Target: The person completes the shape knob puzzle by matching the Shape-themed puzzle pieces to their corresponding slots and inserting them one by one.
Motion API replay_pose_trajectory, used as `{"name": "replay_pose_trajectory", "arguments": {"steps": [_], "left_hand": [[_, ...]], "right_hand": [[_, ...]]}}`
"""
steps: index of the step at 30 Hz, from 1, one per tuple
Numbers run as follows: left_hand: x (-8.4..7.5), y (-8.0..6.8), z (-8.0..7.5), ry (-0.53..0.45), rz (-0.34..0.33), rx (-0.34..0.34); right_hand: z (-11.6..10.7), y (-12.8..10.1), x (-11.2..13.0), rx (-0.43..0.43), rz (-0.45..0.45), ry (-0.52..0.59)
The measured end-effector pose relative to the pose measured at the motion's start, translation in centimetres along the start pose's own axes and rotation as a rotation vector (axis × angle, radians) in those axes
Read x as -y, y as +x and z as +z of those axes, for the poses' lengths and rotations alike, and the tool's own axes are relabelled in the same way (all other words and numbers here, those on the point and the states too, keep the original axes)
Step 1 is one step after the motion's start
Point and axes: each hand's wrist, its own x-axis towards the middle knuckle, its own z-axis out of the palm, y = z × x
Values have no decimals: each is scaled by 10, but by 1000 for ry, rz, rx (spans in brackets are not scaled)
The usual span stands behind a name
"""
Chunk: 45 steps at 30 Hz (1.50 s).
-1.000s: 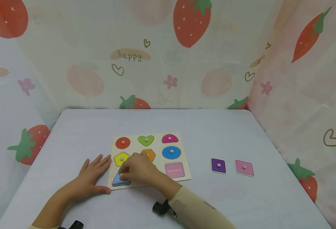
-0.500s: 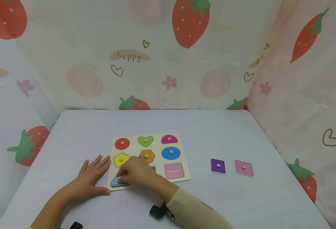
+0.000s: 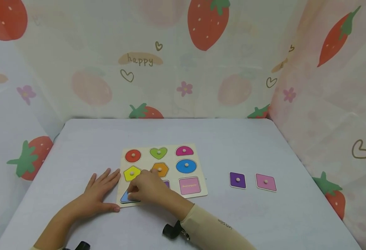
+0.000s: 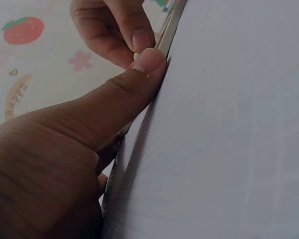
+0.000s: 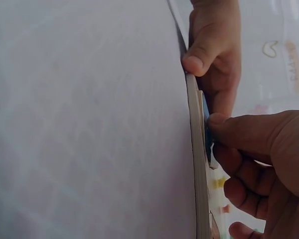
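Observation:
My right hand (image 3: 151, 187) pinches the small knob of a blue triangle puzzle piece (image 3: 126, 198) at the near left corner of a wooden shape puzzle board (image 3: 173, 154). Part of the triangle is hidden behind my fingers. Seen from the right wrist, the blue piece (image 5: 206, 127) lies low over the board, slightly raised at one end. My left hand (image 3: 98, 195) lies with fingers spread on the table, fingertips and thumb touching the board's left edge. In the left wrist view its thumb (image 4: 149, 62) is right at the board's edge.
On the board sit a red circle (image 3: 133, 156), green heart, magenta half circle, yellow pentagon, orange hexagon and blue oval. A pink rectangle slot (image 3: 189, 185) shows at its near right. Two loose knobbed pieces, a purple square (image 3: 238, 180) and a pink parallelogram (image 3: 265, 182), lie to the right.
My right hand has shifted the blue triangle slightly left and toward me, so it now covers most of the blue slot seen below it before. The left hand stays put.

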Motion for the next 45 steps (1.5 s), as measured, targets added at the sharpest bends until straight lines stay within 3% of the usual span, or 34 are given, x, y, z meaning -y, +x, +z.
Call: {"name": "replay_pose_trajectory", "arguments": {"steps": [18,32,45], "left_hand": [[-1,2,0,-4,15,-6],[-1,3,1,7,1,-5],[-1,3,2,6,-9,0]], "right_hand": [[-4,-1,-2,30,-13,-12],[-36,-20,-24,-73,-36,57],[-80,-64,-63,-212,-49,100]]}}
